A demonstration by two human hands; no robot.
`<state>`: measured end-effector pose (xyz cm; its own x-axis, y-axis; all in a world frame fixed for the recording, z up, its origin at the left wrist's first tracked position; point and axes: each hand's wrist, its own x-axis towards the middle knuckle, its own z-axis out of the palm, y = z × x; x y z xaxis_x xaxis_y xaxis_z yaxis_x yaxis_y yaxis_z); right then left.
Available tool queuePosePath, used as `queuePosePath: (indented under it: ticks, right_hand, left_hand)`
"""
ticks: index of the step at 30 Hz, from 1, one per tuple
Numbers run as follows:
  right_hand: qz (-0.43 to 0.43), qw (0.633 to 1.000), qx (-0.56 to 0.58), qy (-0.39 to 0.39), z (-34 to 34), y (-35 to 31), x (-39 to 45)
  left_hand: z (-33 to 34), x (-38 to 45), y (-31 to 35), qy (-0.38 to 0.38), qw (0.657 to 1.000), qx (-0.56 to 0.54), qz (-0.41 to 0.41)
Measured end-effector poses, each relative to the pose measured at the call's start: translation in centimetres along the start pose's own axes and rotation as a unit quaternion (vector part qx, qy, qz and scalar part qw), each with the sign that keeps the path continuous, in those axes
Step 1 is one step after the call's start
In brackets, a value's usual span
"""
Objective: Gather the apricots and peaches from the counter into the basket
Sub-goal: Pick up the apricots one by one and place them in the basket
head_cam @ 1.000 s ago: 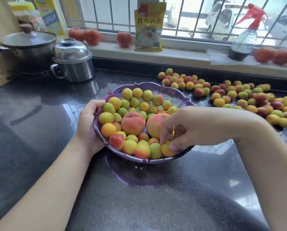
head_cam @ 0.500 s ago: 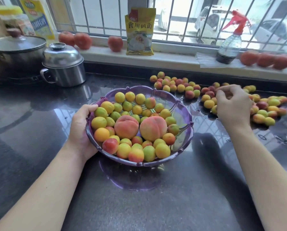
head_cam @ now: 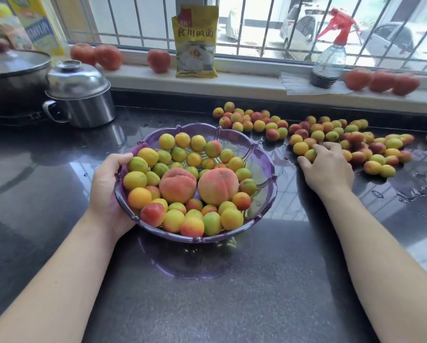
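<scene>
I see the left hand [head_cam: 108, 191] gripping the near-left rim of the purple basket [head_cam: 262, 154], thumb hooked over the edge. Two peaches [head_cam: 177, 185] and many apricots [head_cam: 232, 218] sit inside. The right hand [head_cam: 327, 169] rests on the loose fruit [head_cam: 331, 136] on the counter [head_cam: 207, 305], fingers curled over several apricots there.

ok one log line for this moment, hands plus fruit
left hand grips basket rim | right hand on counter apricots, fingers curling over them | two peaches in basket

Two bare, sleeveless forearms
</scene>
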<state>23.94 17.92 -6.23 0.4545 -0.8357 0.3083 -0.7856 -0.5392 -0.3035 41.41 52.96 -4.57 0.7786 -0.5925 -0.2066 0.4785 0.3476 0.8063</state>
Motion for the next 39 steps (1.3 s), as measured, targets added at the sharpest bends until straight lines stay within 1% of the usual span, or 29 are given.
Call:
queuePosePath:
  ticks: [3,6,8,10,12,14,15,16,18,20,21,23,25,27,30,35,39]
  right_hand:
    - [-0.003,0.999,0.037,0.021,-0.1,0.1,-0.1]
    - [-0.014,0.99,0.122,0.069,-0.6,0.2,-0.6]
    - [-0.034,0.981,0.17,0.093,-1.1,-0.2,-1.1]
    - [-0.068,0.972,0.209,0.088,-1.7,-1.0,-1.6]
    - [-0.091,0.955,0.278,0.039,-2.9,-2.2,-2.2]
    - [-0.101,0.915,0.386,-0.059,-4.8,-3.8,-3.0]
    - [-0.123,0.896,0.415,-0.103,-5.9,-4.6,-3.2]
    - [-0.161,0.883,0.416,-0.144,-7.1,-5.4,-3.3]
    - [-0.255,0.855,0.376,-0.249,-9.6,-7.2,-3.4]
    - [-0.341,0.825,0.288,-0.345,-11.7,-9.0,-3.6]
    - [-0.373,0.815,0.234,-0.377,-12.2,-9.7,-3.7]
    - [-0.408,0.803,0.134,-0.413,-12.7,-10.6,-4.1]
    - [-0.425,0.795,0.055,-0.429,-12.6,-11.0,-4.7]
    - [-0.427,0.79,0.018,-0.44,-12.5,-10.8,-5.1]
    - [-0.427,0.784,0.014,-0.451,-12.8,-10.7,-5.2]
    - [-0.444,0.78,-0.029,-0.44,-12.4,-11.1,-5.9]
    - [-0.445,0.779,-0.031,-0.44,-12.2,-11.4,-6.2]
  left_hand:
    - [0.1,-0.1,0.0,0.002,1.0,0.004,0.006]
    - [0.1,-0.1,0.1,0.0,1.0,0.001,0.007]
    - [0.1,-0.1,0.0,-0.001,1.0,0.0,0.009]
    - [0.2,-0.1,0.1,-0.006,1.0,0.0,0.012]
    - [0.2,-0.1,0.1,-0.014,1.0,0.0,0.016]
    - [0.2,-0.1,0.1,-0.021,1.0,0.005,0.019]
    - [0.2,-0.1,0.2,-0.023,1.0,0.005,0.019]
    - [0.2,-0.2,0.2,-0.023,1.0,0.004,0.019]
    - [0.3,-0.2,0.2,-0.022,1.0,0.005,0.019]
    - [0.3,-0.2,0.2,-0.023,1.0,0.008,0.02]
    - [0.4,-0.2,0.2,-0.023,0.999,0.009,0.021]
    - [0.4,-0.1,0.2,-0.019,1.0,0.007,0.024]
    - [0.3,-0.1,0.2,-0.017,1.0,0.008,0.025]
    - [0.2,0.0,0.1,-0.019,1.0,0.01,0.023]
    - [0.2,0.1,0.0,-0.019,1.0,0.005,0.023]
    - [0.3,0.1,-0.1,-0.019,0.999,0.006,0.026]
    - [0.4,0.0,-0.1,-0.016,0.999,0.006,0.027]
